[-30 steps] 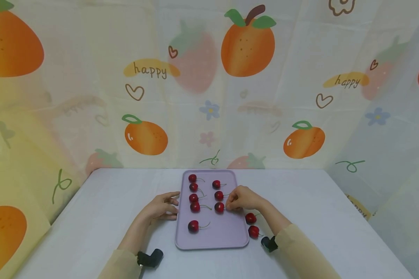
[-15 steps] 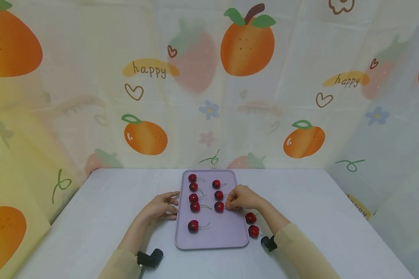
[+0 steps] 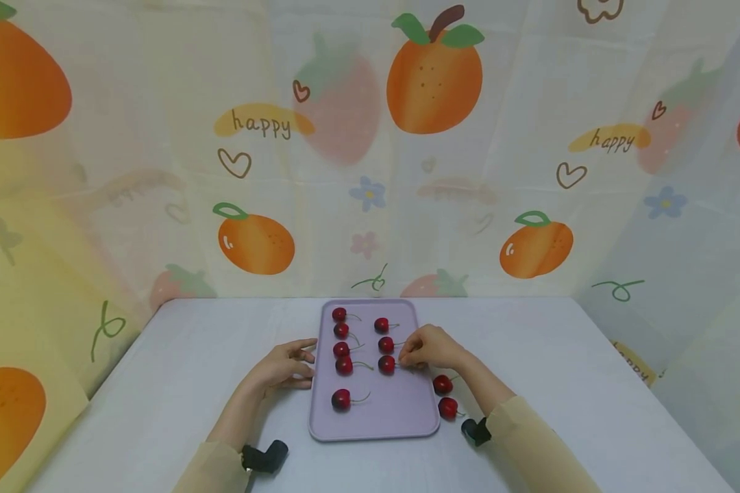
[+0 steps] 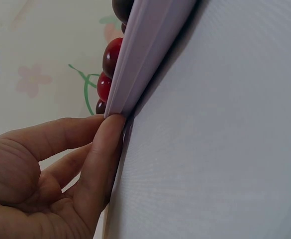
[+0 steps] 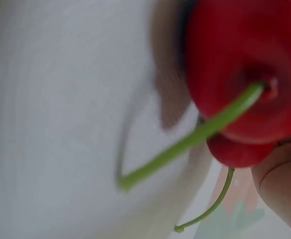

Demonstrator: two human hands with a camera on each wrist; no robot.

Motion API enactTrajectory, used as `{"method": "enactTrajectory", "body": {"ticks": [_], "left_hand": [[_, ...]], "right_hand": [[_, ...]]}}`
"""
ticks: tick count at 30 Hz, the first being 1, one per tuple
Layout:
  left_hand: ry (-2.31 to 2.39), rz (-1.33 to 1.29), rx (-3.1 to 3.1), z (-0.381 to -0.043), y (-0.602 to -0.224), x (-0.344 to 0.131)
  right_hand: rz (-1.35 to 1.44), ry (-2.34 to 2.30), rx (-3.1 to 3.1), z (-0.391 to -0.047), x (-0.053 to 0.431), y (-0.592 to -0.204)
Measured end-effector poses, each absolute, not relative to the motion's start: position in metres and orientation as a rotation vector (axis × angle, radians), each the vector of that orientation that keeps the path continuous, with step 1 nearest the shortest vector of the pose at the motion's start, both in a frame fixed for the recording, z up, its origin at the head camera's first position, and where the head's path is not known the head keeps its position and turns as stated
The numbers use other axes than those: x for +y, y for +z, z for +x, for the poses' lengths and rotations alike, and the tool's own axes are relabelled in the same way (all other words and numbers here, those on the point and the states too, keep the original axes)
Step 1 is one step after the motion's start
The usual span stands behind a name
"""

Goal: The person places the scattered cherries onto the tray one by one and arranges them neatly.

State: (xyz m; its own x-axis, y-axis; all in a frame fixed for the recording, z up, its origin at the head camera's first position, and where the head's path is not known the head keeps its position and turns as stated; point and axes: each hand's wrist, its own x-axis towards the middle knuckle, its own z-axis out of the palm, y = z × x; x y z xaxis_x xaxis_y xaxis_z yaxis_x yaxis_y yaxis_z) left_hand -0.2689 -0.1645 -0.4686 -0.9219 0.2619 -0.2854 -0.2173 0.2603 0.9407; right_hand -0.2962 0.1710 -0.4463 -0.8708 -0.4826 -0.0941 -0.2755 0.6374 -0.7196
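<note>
In the head view a lilac tray (image 3: 376, 421) lies mid-table with cherries on it. My left hand (image 3: 286, 365) is at its left edge, fingertips touching the side; the left wrist view shows finger and thumb tips (image 4: 113, 124) against the rim. Over the tray's right edge, my right hand (image 3: 432, 348) has its fingertips together at the stem of a cherry (image 3: 386, 365), the nearest in the right column. Two more cherries (image 3: 386, 344) (image 3: 381, 325) lie behind it. Several others form the left column, the nearest cherry (image 3: 341, 400) set apart. The right fingertips are hidden in the right wrist view.
Two cherries, a farther cherry (image 3: 442, 385) and a nearer cherry (image 3: 448, 409), lie on the white table (image 3: 530, 363) right of the tray, below my right forearm. They loom large in the right wrist view. A fruit-print curtain (image 3: 370, 150) hangs behind the table.
Almost nothing differs. The head view has shifted very slightly; both hands and the cherries keep their places.
</note>
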Motion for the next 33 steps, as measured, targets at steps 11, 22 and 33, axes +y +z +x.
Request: {"method": "enactTrajectory", "body": {"ticks": [11, 22, 33], "left_hand": [[1.699, -0.007, 2.180, -0.269, -0.472, -0.165], [1.674, -0.041, 2.200, -0.270, -0.469, -0.163], [1.681, -0.062, 2.198, -0.269, -0.470, -0.163]], "right_hand": [[-0.538, -1.191, 2.585, -0.296, 0.190, -0.444], [-0.459, -1.307, 2.572, -0.293, 0.221, -0.442], [-0.443, -1.356, 2.511, -0.284, 0.247, -0.442]]}}
